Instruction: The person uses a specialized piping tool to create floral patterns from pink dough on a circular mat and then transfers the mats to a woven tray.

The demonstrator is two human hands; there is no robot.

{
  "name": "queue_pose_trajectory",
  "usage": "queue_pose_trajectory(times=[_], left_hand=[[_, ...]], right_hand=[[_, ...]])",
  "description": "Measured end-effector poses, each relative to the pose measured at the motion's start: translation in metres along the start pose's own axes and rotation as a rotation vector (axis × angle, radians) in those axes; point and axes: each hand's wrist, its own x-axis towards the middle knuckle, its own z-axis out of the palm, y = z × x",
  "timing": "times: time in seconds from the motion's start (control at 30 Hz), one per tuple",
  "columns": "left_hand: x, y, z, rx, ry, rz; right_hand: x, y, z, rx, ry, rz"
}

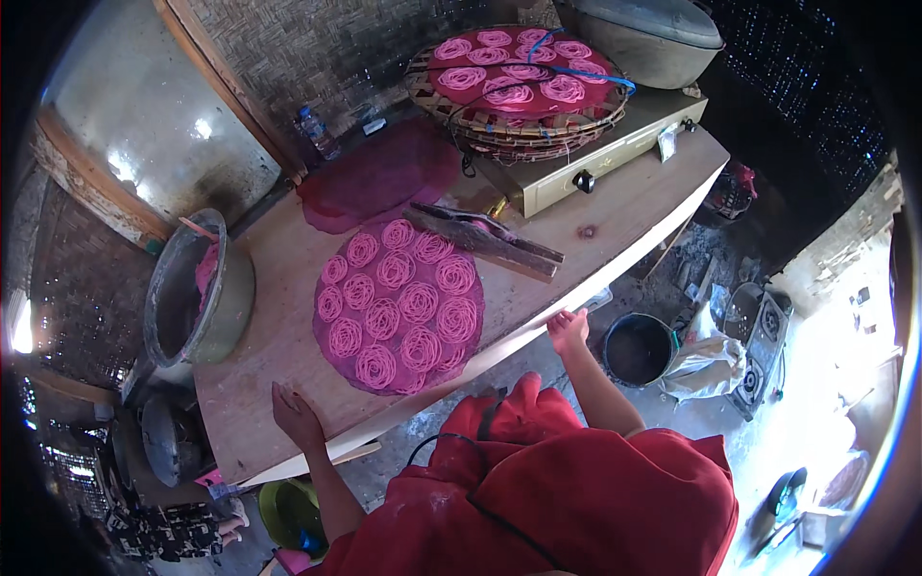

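My left hand [296, 415] is over the front left part of the wooden table [259, 374], its fingers loosely stretched and holding nothing. My right hand [569, 329] hangs just off the table's front edge, fingers apart and nothing in them. Between the two hands, a round purple sheet [382, 305] lies flat on the table, bearing several coiled nests of pink noodle-like strands [381, 319]. Behind its right side lies a dark, worn wooden tool [485, 237] with long handle-like bars. A second, bare dark red sheet [379, 178] lies farther back.
A stack of round woven trays [538, 144] with more pink nests sits on a gas stove [615, 154], beside a large metal pot [653, 43]. At left stands a deep basin [235, 288] holding pink dough [206, 274]. A dark bucket [637, 348] is on the floor at right.
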Motion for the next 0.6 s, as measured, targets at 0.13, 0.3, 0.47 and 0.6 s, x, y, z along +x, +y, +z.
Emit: queue_pose_trajectory(times=[0.13, 0.3, 0.47, 0.6], left_hand=[[-0.003, -0.007, -0.006, 0.007, 0.009, -0.023], [-0.006, -0.009, -0.01, 0.035, 0.004, -0.027], [-0.005, -0.017, -0.01, 0.1, -0.005, -0.017], [-0.009, -0.021, -0.025, 0.153, 0.012, -0.013]], right_hand=[[-0.011, -0.001, -0.015, -0.004, -0.204, -0.018], [-0.027, 0.003, 0.016, 0.19, -0.148, -0.016], [-0.032, 0.013, 0.005, 0.257, -0.234, 0.182], [-0.016, 0.01, 0.013, 0.15, -0.074, -0.113]])
